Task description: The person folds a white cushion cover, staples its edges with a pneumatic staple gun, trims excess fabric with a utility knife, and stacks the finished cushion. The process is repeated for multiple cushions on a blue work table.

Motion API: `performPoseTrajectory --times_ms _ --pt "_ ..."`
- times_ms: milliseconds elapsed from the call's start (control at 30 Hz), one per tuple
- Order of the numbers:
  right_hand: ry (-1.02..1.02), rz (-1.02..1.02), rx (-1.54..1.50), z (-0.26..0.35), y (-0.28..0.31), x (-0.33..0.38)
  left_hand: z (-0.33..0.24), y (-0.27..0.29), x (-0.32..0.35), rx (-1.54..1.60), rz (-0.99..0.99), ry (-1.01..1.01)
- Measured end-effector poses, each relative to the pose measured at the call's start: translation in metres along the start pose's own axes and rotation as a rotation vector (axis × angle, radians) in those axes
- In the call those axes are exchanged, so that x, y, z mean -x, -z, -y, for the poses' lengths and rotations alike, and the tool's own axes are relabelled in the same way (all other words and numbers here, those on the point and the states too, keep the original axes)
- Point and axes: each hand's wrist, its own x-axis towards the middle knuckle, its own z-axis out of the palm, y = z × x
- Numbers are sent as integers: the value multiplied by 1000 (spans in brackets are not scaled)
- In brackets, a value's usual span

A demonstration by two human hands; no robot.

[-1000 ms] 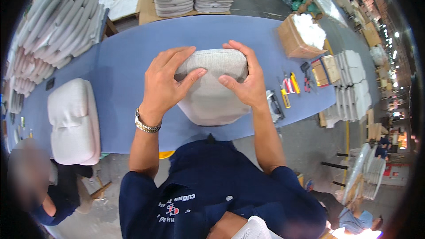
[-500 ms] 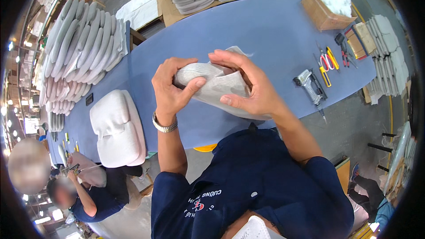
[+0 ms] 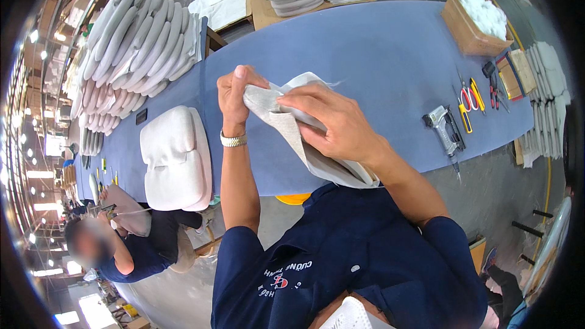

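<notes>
Above the table, in front of my chest, I hold a light grey fabric cushion cover with its edge folded open. My left hand is closed round its far left corner, thumb on top. Into the opening reach the bent fingers of my right hand, pinching the cloth edge; some fingertips are hidden by the fabric. A pale flap and a loose thread stick out beyond the right hand. On the table to the left lies a finished-looking grey padded seat cushion, apart from both hands.
On the blue table, right side, are a staple gun, scissors, a yellow cutter and a box of white stuffing. Cushions are stacked at left and beyond the far edge. A co-worker works at lower left.
My right hand has turned over and its fingers have gone into the cover's fold. My left thumb has shifted up to the corner. The cover is tilted and opened more; the view has shifted.
</notes>
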Motion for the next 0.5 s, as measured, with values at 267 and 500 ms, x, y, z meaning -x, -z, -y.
performPoseTrajectory --times_ms 267,500 --pt "185 -30 257 -19 8 -17 1 -19 -25 54 127 50" --pt "276 -29 288 -39 30 -18 9 -42 -44 33 160 119"
